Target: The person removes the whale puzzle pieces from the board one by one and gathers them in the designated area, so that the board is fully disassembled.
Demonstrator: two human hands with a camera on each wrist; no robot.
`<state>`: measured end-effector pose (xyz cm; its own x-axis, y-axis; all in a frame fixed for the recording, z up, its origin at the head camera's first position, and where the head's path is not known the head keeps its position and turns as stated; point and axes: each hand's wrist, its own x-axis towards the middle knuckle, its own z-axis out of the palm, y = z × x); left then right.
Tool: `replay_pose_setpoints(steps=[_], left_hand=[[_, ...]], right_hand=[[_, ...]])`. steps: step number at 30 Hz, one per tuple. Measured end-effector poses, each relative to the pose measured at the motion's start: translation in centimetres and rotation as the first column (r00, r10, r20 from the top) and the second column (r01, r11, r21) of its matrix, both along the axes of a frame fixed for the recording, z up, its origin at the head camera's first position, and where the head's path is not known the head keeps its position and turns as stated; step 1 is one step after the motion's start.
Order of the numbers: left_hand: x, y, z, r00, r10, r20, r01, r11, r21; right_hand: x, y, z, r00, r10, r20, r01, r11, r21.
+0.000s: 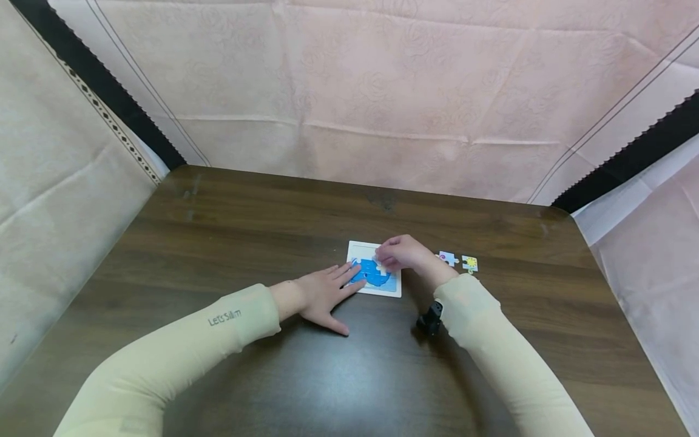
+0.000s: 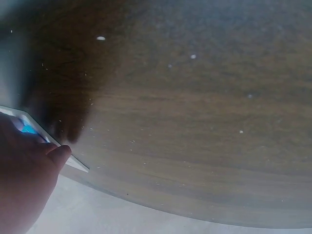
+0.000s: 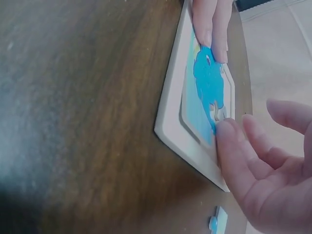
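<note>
Puzzle board: the white-framed puzzle board (image 1: 375, 272) lies flat on the brown table (image 1: 218, 243), near the middle, with a blue animal picture partly filled in.
My left hand: my left hand (image 1: 322, 294) rests flat on the table, fingers straight and spread; two fingertips (image 3: 210, 24) press on the board's near-left edge, over the blue part.
My right hand: my right hand (image 1: 401, 254) hovers over the board's right side, fingers bent downward; one fingertip (image 3: 229, 141) touches the picture surface at the inner edge of the frame.
What my right hand holds: I cannot tell whether a piece sits under the fingers; the head view hides it and the right wrist view shows only fingertip on board.
Loose pieces: two loose pieces (image 1: 459, 261) lie side by side on the table just right of my right hand, apart from the board.
Hard to see: the left wrist view is blurred, showing only a board corner (image 2: 73, 163) beside my thumb; the upper right of the picture is covered by my right hand.
</note>
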<state>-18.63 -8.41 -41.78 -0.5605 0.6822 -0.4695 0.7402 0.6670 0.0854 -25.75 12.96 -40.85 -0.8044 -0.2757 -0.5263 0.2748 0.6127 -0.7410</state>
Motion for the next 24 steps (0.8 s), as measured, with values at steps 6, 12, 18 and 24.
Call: replay_pose_setpoints(steps=[6,12,18,24], left_hand=[[0.03,0.08,0.37,1.000,0.002,0.006,-0.002,1.000,0.009],[-0.06,0.10,0.41,1.000,0.007,0.014,-0.007,1.000,0.006],[-0.04,0.05,0.21,1.000,0.010,0.015,-0.010,1.000,0.011],[-0.10,0.14,0.10,1.000,0.011,0.007,-0.011,1.000,0.003]], right_hand=[[0.12,-0.16,0.29,1.000,-0.001,-0.002,0.001,1.000,-0.013],[0.14,-0.55,0.28,1.000,0.004,-0.028,-0.004,1.000,-0.002],[0.15,-0.56,0.00,0.999,0.027,-0.044,-0.027,1.000,0.006],[0.03,-0.60,-0.31,0.999,-0.008,-0.036,0.007,1.000,-0.022]])
